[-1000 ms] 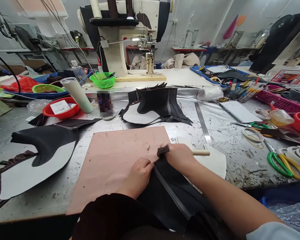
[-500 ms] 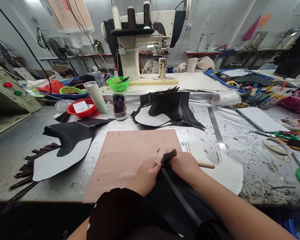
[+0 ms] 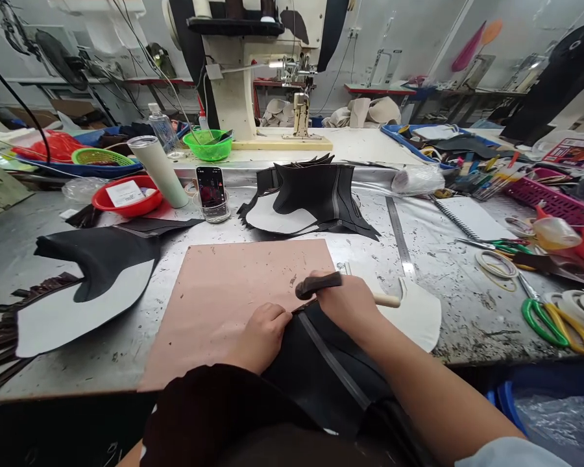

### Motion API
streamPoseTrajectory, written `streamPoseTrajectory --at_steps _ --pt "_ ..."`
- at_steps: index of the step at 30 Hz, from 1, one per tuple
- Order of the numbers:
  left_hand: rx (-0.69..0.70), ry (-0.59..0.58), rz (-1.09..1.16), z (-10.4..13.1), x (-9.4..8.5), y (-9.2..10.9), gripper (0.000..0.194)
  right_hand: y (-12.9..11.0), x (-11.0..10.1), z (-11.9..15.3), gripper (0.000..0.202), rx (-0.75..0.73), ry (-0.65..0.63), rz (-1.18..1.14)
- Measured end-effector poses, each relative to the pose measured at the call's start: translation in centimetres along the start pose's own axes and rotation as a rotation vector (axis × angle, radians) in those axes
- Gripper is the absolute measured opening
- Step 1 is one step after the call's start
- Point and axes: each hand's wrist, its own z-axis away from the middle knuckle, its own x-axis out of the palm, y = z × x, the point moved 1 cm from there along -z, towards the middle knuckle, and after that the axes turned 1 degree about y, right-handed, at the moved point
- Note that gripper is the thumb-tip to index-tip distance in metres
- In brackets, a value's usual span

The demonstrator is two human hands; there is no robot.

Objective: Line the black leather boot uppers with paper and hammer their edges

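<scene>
A hammer [image 3: 320, 283] with a dark head and a pale wooden handle is gripped in my right hand [image 3: 346, 301], its head just above the edge of a black leather piece [image 3: 316, 363]. My left hand [image 3: 264, 333] pinches that edge close to the hammer head, fingers closed. The leather hangs from the worktop's front toward my lap, with a grey strip running along it. Under the hands lies a pinkish-brown board [image 3: 233, 279]. A white cut panel [image 3: 418, 314] rests right of my right hand.
A stack of black and white leather pieces [image 3: 311, 191] sits beyond the board; another such piece [image 3: 111, 259] lies left. A sewing machine [image 3: 233, 84] stands behind. A phone [image 3: 211, 188] leans in a clear cup. Scissors [image 3: 545, 321], tape rolls and a steel ruler [image 3: 399, 230] lie right.
The hammer head has risen slightly off the leather edge and now lies flatter in view. My left hand keeps its hold. The whole view has shifted to the right and downward.
</scene>
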Motion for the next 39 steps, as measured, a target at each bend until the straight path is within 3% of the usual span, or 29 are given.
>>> streamPoseTrajectory --at_steps 2,6,9,11,15,18,22,26,28,31,36,39 --pt "0.03 -0.008 -0.03 0.0 -0.1 0.2 0.024 0.0 0.2 0.0 0.024 0.02 0.038 -0.047" --pt "0.038 -0.02 -0.048 -0.1 -0.2 0.2 0.025 -0.1 0.7 -0.2 0.021 -0.035 -0.091 0.033" --pt "0.047 -0.023 -0.061 0.0 -0.1 0.2 0.023 -0.3 0.5 -0.2 0.022 -0.069 0.017 0.052" --pt "0.06 -0.029 -0.059 0.1 -0.1 0.2 0.022 -0.6 0.5 -0.1 0.022 -0.08 0.02 0.03" --pt "-0.094 -0.047 0.051 -0.2 -0.3 0.0 0.018 -0.9 0.5 -0.3 0.023 -0.044 -0.157 0.083" --pt "-0.195 -0.062 0.156 -0.4 -0.4 -0.3 0.017 -1.1 0.1 -0.5 0.024 -0.053 -0.164 0.115" --pt "-0.118 -0.041 0.174 -0.4 -0.2 -0.5 0.02 -1.1 -0.4 -0.3 0.025 -0.096 -0.16 0.13" --pt "0.018 -0.007 0.065 -0.2 0.0 -0.4 0.025 -1.2 -0.4 0.0 0.021 -0.113 -0.051 0.106" --pt "0.054 -0.02 0.021 -0.1 -0.1 -0.2 0.025 -1.3 -0.4 -0.1 0.02 -0.13 -0.076 0.104" --pt "0.035 -0.033 0.006 0.0 -0.1 -0.2 0.024 -1.6 -0.6 -0.4 0.022 -0.134 -0.207 0.142" --pt "-0.015 -0.014 0.008 0.1 -0.1 -0.2 0.026 -2.2 -1.7 -0.7 0.024 -0.138 -0.092 0.122" --pt "-0.052 -0.043 0.03 0.0 -0.2 -0.2 0.024 -2.6 -1.9 -0.8 0.023 -0.177 -0.237 0.184"
